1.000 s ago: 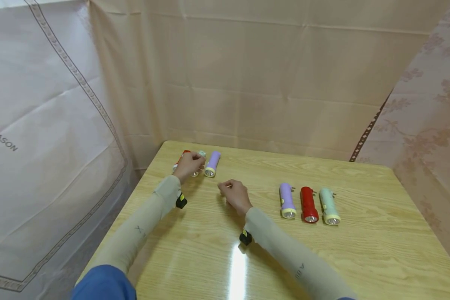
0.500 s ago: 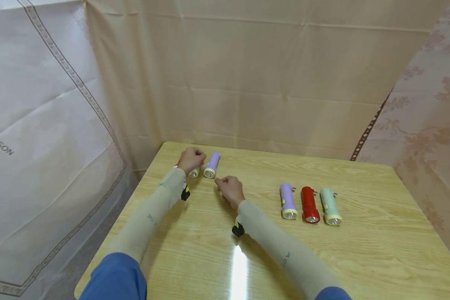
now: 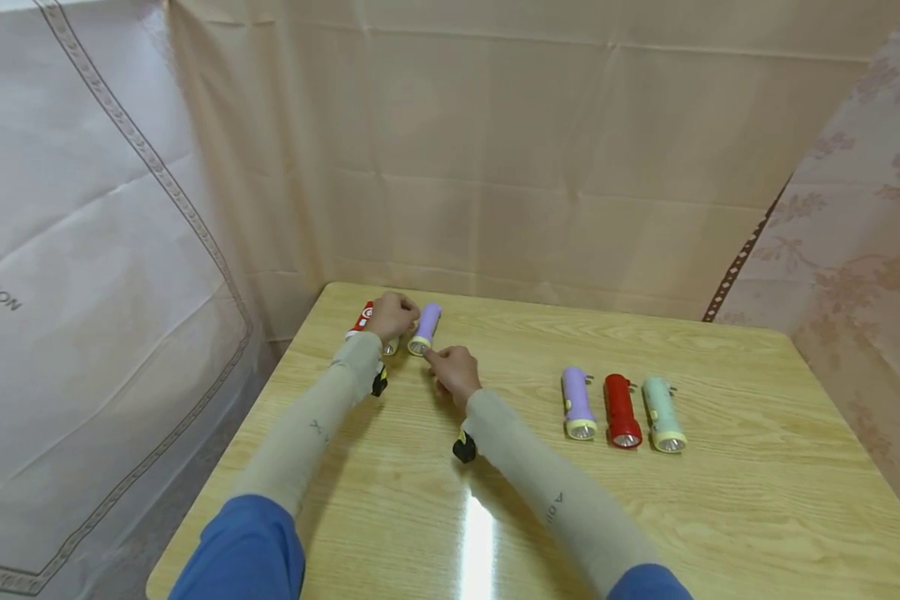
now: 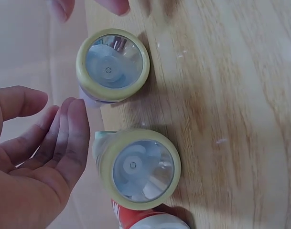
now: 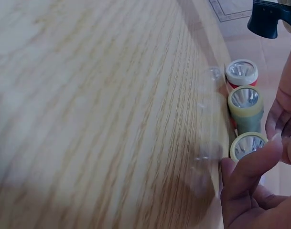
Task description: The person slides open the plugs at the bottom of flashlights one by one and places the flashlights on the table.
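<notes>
As left hand [image 3: 393, 315] and right hand [image 3: 455, 370] close in on the left-row purple flashlight [image 3: 429, 319], relaxed grips leave it unheld.

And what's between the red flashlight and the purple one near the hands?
The green flashlight. The left wrist view shows it between the red flashlight and the purple flashlight.

Purple flashlight [image 3: 427, 322], pale-green flashlight [image 5: 246, 109]: lying side by side.

Three flashlights [image 5: 250, 121] in a row (lenses showing), right grip [image 5: 253, 191] nearest the lowest
</notes>
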The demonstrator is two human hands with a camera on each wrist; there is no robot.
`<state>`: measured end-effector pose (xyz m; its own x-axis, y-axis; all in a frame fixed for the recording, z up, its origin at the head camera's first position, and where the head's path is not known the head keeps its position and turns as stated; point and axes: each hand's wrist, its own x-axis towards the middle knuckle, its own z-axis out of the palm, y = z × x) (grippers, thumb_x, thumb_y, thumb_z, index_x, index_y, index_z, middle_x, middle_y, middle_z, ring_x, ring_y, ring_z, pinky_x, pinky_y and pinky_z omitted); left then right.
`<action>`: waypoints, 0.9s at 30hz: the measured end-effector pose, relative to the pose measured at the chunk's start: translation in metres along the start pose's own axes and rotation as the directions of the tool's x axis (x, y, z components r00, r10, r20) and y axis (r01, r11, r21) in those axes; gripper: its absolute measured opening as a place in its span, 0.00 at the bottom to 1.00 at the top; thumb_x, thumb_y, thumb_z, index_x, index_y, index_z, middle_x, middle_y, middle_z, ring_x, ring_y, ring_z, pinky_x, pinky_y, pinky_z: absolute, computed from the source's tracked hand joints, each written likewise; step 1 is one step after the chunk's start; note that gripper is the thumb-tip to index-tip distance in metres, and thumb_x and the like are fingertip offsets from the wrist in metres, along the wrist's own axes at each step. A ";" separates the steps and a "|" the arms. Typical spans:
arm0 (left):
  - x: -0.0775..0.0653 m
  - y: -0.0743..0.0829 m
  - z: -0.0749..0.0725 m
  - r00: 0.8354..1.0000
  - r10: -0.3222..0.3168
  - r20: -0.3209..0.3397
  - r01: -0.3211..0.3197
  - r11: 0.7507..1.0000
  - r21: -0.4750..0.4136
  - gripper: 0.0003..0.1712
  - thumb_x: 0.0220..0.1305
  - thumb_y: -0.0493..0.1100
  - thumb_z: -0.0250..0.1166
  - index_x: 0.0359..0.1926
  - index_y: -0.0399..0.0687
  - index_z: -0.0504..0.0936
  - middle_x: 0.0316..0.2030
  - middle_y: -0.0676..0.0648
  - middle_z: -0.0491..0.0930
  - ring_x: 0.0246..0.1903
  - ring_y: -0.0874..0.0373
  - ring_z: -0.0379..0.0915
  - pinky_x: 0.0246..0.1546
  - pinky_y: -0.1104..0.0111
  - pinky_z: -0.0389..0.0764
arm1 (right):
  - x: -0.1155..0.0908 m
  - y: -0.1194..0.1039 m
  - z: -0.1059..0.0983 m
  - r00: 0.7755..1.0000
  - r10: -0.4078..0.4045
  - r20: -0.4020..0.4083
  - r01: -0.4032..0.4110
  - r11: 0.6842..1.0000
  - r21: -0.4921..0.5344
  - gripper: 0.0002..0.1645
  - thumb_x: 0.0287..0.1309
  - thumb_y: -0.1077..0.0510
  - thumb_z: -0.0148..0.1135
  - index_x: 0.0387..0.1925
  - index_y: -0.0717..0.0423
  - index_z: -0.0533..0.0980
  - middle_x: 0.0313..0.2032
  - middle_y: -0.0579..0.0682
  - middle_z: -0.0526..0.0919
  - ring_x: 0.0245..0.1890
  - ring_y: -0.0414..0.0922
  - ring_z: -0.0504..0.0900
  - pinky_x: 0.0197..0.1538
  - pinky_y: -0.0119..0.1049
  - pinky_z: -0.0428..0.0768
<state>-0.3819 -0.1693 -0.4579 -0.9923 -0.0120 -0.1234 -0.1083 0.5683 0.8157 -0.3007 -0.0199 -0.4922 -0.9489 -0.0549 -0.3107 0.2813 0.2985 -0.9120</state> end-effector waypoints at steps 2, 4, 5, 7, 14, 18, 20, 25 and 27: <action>0.003 -0.001 0.001 1.000 0.000 0.000 -0.001 1.000 0.024 0.09 0.60 0.38 0.59 0.39 0.40 0.83 0.34 0.44 0.82 0.30 0.54 0.80 0.32 0.65 0.82 | 0.003 0.000 0.003 1.000 0.006 -0.019 -0.006 1.000 0.000 0.25 0.62 0.44 0.60 0.41 0.64 0.79 0.33 0.58 0.84 0.08 0.38 0.66 0.11 0.29 0.66; 0.006 -0.002 0.002 1.000 0.011 -0.004 -0.011 0.998 0.059 0.08 0.59 0.38 0.60 0.37 0.42 0.84 0.32 0.45 0.82 0.28 0.56 0.78 0.29 0.68 0.81 | 0.006 0.000 0.007 0.999 0.009 -0.033 -0.010 1.000 -0.002 0.25 0.62 0.44 0.60 0.38 0.65 0.80 0.28 0.57 0.83 0.07 0.38 0.66 0.10 0.30 0.66; 0.008 -0.004 0.003 1.000 0.020 -0.005 -0.019 0.997 0.079 0.08 0.59 0.38 0.61 0.36 0.42 0.84 0.31 0.45 0.82 0.28 0.56 0.78 0.28 0.69 0.80 | 0.007 -0.001 0.008 0.999 0.011 -0.038 -0.011 1.000 -0.002 0.25 0.62 0.44 0.60 0.37 0.65 0.80 0.24 0.55 0.82 0.06 0.38 0.66 0.09 0.30 0.65; 0.011 -0.006 0.004 1.000 0.029 -0.004 -0.028 0.993 0.114 0.06 0.59 0.39 0.62 0.34 0.43 0.85 0.29 0.46 0.82 0.28 0.56 0.77 0.27 0.70 0.79 | 0.008 -0.002 0.011 0.999 0.018 -0.050 -0.018 1.000 -0.011 0.25 0.62 0.44 0.60 0.35 0.66 0.80 0.15 0.51 0.77 0.05 0.38 0.65 0.08 0.31 0.64; 0.016 -0.006 0.005 0.999 0.032 0.023 -0.037 0.977 0.210 0.07 0.56 0.40 0.64 0.33 0.43 0.85 0.29 0.47 0.83 0.27 0.56 0.76 0.25 0.70 0.78 | 0.011 -0.007 0.013 0.995 0.031 -0.097 -0.035 0.998 -0.043 0.26 0.62 0.44 0.59 0.31 0.66 0.81 0.08 0.48 0.70 0.05 0.40 0.66 0.07 0.31 0.63; 0.018 -0.007 0.005 0.999 0.031 0.040 -0.041 0.964 0.262 0.06 0.54 0.41 0.65 0.29 0.43 0.84 0.26 0.47 0.82 0.22 0.57 0.76 0.21 0.70 0.77 | 0.014 -0.009 0.014 0.993 0.027 -0.116 -0.034 0.998 -0.054 0.26 0.62 0.43 0.59 0.29 0.66 0.81 0.07 0.48 0.71 0.05 0.41 0.68 0.07 0.30 0.64; 0.019 -0.007 0.006 0.998 0.032 0.052 -0.045 0.959 0.281 0.07 0.54 0.42 0.65 0.27 0.43 0.84 0.24 0.47 0.82 0.19 0.57 0.76 0.19 0.70 0.77 | 0.016 -0.010 0.015 0.991 0.030 -0.128 -0.038 0.997 -0.062 0.26 0.62 0.43 0.59 0.28 0.65 0.81 0.06 0.47 0.70 0.05 0.41 0.68 0.07 0.30 0.64; 0.021 -0.006 0.008 0.994 0.050 0.096 -0.078 0.945 0.317 0.10 0.54 0.43 0.67 0.23 0.41 0.84 0.19 0.47 0.81 0.17 0.54 0.78 0.16 0.70 0.77 | 0.018 -0.011 0.016 0.986 0.042 -0.164 -0.054 0.996 -0.070 0.28 0.62 0.42 0.58 0.26 0.65 0.80 0.04 0.46 0.68 0.04 0.41 0.68 0.06 0.29 0.63; 0.022 -0.005 0.009 0.993 0.049 0.111 -0.083 0.942 0.324 0.11 0.55 0.43 0.67 0.22 0.41 0.83 0.17 0.47 0.80 0.18 0.52 0.79 0.15 0.70 0.77 | 0.019 -0.011 0.015 0.985 0.047 -0.168 -0.058 0.997 -0.059 0.29 0.62 0.42 0.57 0.26 0.67 0.81 0.04 0.46 0.68 0.04 0.42 0.68 0.06 0.30 0.63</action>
<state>-0.4028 -0.1647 -0.4695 -0.9836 0.1075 -0.1448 0.0000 0.8030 0.5960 -0.3194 -0.0387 -0.4917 -0.9450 0.1201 -0.3041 0.3269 0.3566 -0.8752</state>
